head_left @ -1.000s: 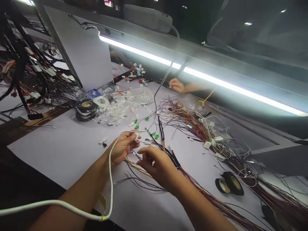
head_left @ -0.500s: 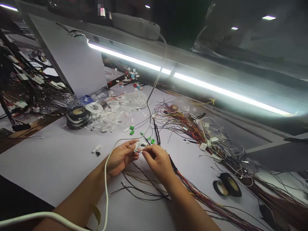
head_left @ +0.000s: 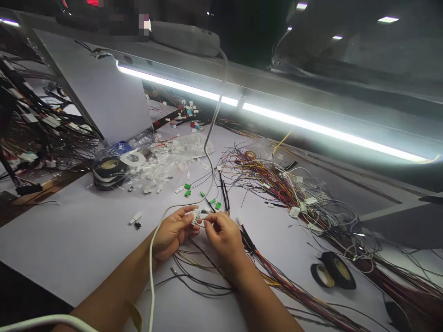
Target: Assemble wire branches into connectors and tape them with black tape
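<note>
A white multi-pin connector housing sits at the fingertips of the left hand, pinched between thumb and fingers with its perforated face showing. The thumb presses its near side; the other fingers curl loosely under it. Just right of that grip, the right hand has thumb and index finger drawn almost together, pointing at the housing; whether a wire is caught between them is too small to tell.

Below the fingers of both hands, loose dark wires curve over the white tabletop. A white cable passes over the left wrist and arches just beyond the left fingertips. Just past the fingers lie small green connectors, with a black-sleeved wire branch close by on their right.

To the right of the right fingers, a wire harness runs toward the near edge, and farther right stand two black tape rolls. Left of the left fingers, well apart, is a small white connector touching or nearly touching a black connector. Farther beyond the fingers are clear plastic bags to the left, a thick bundle of coloured wires to the right, and a lit tube lamp above.
</note>
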`<state>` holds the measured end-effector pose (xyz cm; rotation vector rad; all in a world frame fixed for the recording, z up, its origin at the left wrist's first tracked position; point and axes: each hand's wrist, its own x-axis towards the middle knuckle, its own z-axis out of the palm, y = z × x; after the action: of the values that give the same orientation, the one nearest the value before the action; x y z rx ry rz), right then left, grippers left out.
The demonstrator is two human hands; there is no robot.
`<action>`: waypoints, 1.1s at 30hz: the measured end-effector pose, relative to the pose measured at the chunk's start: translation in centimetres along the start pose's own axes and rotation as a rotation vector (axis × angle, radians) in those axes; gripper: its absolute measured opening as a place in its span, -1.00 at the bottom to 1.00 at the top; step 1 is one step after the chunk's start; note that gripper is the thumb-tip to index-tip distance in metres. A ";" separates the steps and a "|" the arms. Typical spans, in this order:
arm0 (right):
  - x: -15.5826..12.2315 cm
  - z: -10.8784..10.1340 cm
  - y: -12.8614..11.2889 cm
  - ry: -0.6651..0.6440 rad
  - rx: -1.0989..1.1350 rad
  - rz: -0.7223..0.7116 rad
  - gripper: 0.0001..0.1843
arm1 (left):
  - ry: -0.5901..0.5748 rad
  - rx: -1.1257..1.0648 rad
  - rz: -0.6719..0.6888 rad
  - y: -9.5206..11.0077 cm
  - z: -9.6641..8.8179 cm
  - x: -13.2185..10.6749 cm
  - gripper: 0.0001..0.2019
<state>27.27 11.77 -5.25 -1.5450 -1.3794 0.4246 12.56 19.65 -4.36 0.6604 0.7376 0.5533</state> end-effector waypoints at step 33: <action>-0.4 0.0 1.2 -0.025 0.076 0.195 -0.90 | -0.005 0.063 0.005 -0.6 0.3 0.2 -0.69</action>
<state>27.83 11.59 -6.35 -1.6220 -1.2219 0.6106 13.06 19.26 -4.66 0.7218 0.7507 0.5345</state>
